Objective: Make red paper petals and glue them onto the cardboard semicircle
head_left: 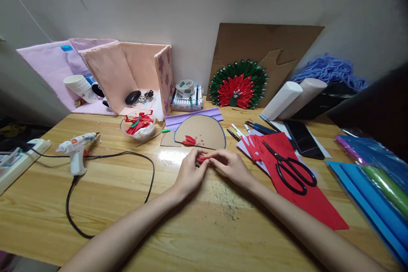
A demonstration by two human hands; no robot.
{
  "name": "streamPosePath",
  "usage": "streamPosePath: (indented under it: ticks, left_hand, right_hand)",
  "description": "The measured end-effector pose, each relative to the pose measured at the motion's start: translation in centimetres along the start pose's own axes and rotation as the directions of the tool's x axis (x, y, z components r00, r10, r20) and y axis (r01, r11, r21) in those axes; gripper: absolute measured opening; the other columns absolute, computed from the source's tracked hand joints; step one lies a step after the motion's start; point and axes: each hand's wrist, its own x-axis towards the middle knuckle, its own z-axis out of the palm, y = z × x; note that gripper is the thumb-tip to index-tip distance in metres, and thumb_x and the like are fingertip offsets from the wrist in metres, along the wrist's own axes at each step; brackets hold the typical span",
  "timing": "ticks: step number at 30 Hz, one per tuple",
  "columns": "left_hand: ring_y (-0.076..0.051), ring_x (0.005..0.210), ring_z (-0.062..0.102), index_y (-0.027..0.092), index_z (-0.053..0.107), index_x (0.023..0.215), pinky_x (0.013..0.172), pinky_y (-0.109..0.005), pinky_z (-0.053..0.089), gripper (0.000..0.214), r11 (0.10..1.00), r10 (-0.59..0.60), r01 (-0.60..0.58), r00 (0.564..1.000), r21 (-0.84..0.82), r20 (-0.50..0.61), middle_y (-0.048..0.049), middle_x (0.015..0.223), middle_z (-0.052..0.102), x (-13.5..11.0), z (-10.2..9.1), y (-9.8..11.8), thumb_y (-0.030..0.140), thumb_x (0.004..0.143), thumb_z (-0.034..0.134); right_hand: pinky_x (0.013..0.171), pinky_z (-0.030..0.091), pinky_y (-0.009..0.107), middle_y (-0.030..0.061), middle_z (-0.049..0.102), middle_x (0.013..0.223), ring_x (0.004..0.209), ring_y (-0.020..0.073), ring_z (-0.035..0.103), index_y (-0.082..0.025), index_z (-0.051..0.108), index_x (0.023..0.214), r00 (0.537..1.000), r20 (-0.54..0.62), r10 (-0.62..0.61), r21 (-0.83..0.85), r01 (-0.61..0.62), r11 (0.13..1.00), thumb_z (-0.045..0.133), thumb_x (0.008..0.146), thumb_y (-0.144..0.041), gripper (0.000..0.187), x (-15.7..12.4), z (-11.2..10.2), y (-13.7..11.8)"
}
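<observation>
Close together over the front of the table, my left hand (190, 171) and my right hand (235, 168) pinch a small red paper piece (203, 159) between their fingertips. Fingers hide part of it. Just beyond them lies a cardboard half-circle (207, 129) with a blue-marked edge. Several folded red petals (189, 140) rest on its lower left part. To the right, black-handled scissors (295, 172) lie on a red sheet (318, 208) whose far end is cut into strips.
A white glue gun (76, 153) stands at left, its cord looping across the table. Nearby is a plastic bowl (140, 136) of red scraps. A green-and-red fan-shaped craft (239, 87) leans on cardboard (270, 38). Markers, a phone (304, 138) and blue sheets (366, 204) are at right.
</observation>
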Motion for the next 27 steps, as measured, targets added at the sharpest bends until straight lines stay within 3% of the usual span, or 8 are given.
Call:
streamPosePath:
  ticks: [4, 6, 9, 12, 19, 27]
  left_hand:
    - [-0.015, 0.081, 0.058, 0.018, 0.054, 0.099, 0.072, -0.028, 0.048, 0.016, 0.995, 0.006, -0.007, 1.000, 0.100, 0.006, -0.0055, 0.094, 0.061, 0.0, -0.1, -0.3, 0.022, 0.086, 0.047]
    - [-0.018, 0.086, 0.055, 0.018, 0.054, 0.105, 0.077, -0.031, 0.046, 0.021, 0.965, 0.048, -0.043, 0.999, 0.259, -0.012, -0.0072, 0.097, 0.058, 0.0, -0.4, -0.1, 0.023, 0.088, 0.044]
    - [-0.024, 0.097, 0.048, 0.017, 0.051, 0.121, 0.087, -0.039, 0.041, 0.035, 0.800, 0.106, -0.037, 0.991, 0.598, -0.080, -0.0113, 0.103, 0.052, 0.3, -1.1, 0.1, 0.026, 0.089, 0.041]
    - [-0.026, 0.096, 0.044, 0.019, 0.047, 0.131, 0.087, -0.042, 0.038, 0.043, 0.638, 0.088, 0.024, 0.991, 0.770, -0.103, -0.0118, 0.102, 0.048, 0.7, -1.7, -0.1, 0.031, 0.089, 0.039]
    - [-0.025, 0.095, 0.042, 0.025, 0.042, 0.135, 0.085, -0.039, 0.038, 0.046, 0.543, 0.047, 0.040, 0.996, 0.839, -0.078, -0.0102, 0.101, 0.046, 0.8, -1.8, -0.6, 0.034, 0.090, 0.037]
    - [-0.024, 0.093, 0.041, 0.026, 0.039, 0.137, 0.084, -0.038, 0.037, 0.048, 0.528, 0.034, 0.041, 0.997, 0.848, -0.069, -0.0091, 0.097, 0.045, 0.8, -1.8, -0.8, 0.036, 0.090, 0.037]
  right_hand:
    - [0.076, 0.051, 0.031, 0.0050, 0.069, 0.090, 0.081, 0.0166, 0.065, -0.019, 0.064, 0.093, 1.000, 0.001, -0.013, 0.038, 0.013, 0.999, 0.053, 0.083, -0.020, 0.015, 0.2, 0.8, 1.1]
    - [0.074, 0.052, 0.031, 0.0048, 0.068, 0.088, 0.078, 0.0162, 0.064, -0.019, 0.061, 0.095, 0.999, -0.036, 0.015, 0.067, -0.012, 0.998, 0.053, 0.083, -0.021, 0.014, 0.2, 1.1, 1.7]
    - [0.073, 0.051, 0.030, 0.0049, 0.066, 0.086, 0.078, 0.0160, 0.063, -0.018, 0.058, 0.094, 0.996, -0.080, 0.050, 0.065, -0.044, 0.997, 0.052, 0.083, -0.023, 0.014, 0.2, 1.2, 2.2]
    - [0.073, 0.050, 0.030, 0.0056, 0.065, 0.087, 0.079, 0.0165, 0.063, -0.018, 0.057, 0.093, 0.996, -0.066, 0.061, 0.046, -0.058, 0.997, 0.052, 0.084, -0.023, 0.012, 0.1, 1.0, 2.1]
    - [0.072, 0.049, 0.030, 0.0051, 0.065, 0.087, 0.078, 0.0162, 0.062, -0.018, 0.056, 0.093, 0.996, -0.042, 0.074, 0.065, -0.071, 0.995, 0.051, 0.084, -0.023, 0.011, 0.2, 0.9, 2.1]
    - [0.074, 0.049, 0.031, 0.0051, 0.065, 0.087, 0.079, 0.0165, 0.062, -0.018, 0.057, 0.093, 0.996, -0.042, 0.082, 0.076, -0.079, 0.994, 0.051, 0.084, -0.023, 0.012, 0.2, 0.9, 2.3]
